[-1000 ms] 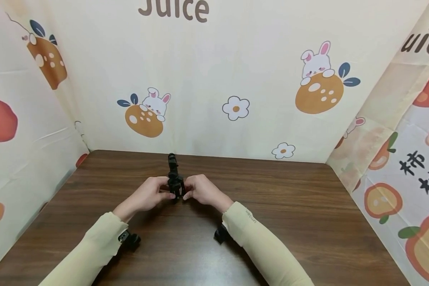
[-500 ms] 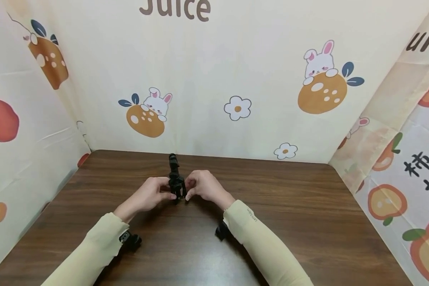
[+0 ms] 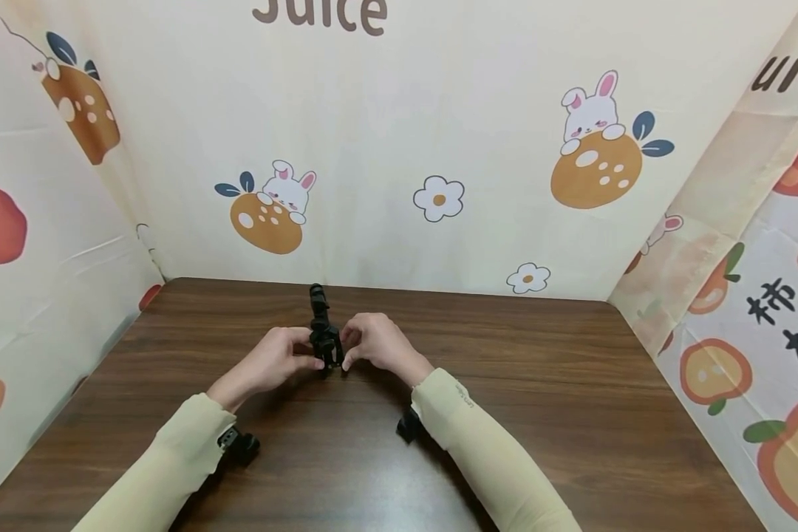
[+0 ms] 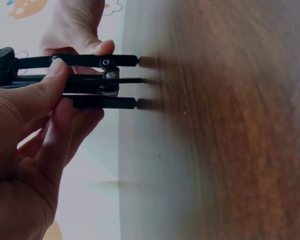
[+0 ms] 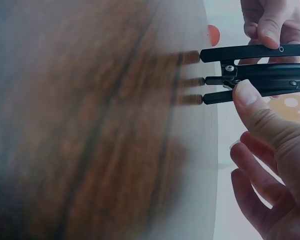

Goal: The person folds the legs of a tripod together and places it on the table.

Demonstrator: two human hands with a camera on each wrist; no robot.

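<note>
A black mini tripod [image 3: 324, 332] stands upright near the back of the table, its legs drawn close together and their tips at the wood. My left hand [image 3: 281, 357] grips it from the left; in the left wrist view the thumb lies along a leg [image 4: 125, 103] side with fingers beneath. From the other side my right hand [image 3: 380, 347] pinches a leg low down, its thumb [image 5: 247, 93] pressed near the tip in the right wrist view. That hand's other fingers are bent below. A round knob [image 4: 2, 58] sits higher on the tripod.
The brown wooden table [image 3: 539, 384] spreads out to both sides and in front. Close behind its back edge hangs a printed cream curtain [image 3: 372, 244], with more printed cloth at left and right. A small black camera [image 3: 242, 448] sits at the left wrist.
My right hand has shifted slightly up and toward the back at the tripod's side. The left hand and the tripod stay nearly where they were; the view drifts a little.
</note>
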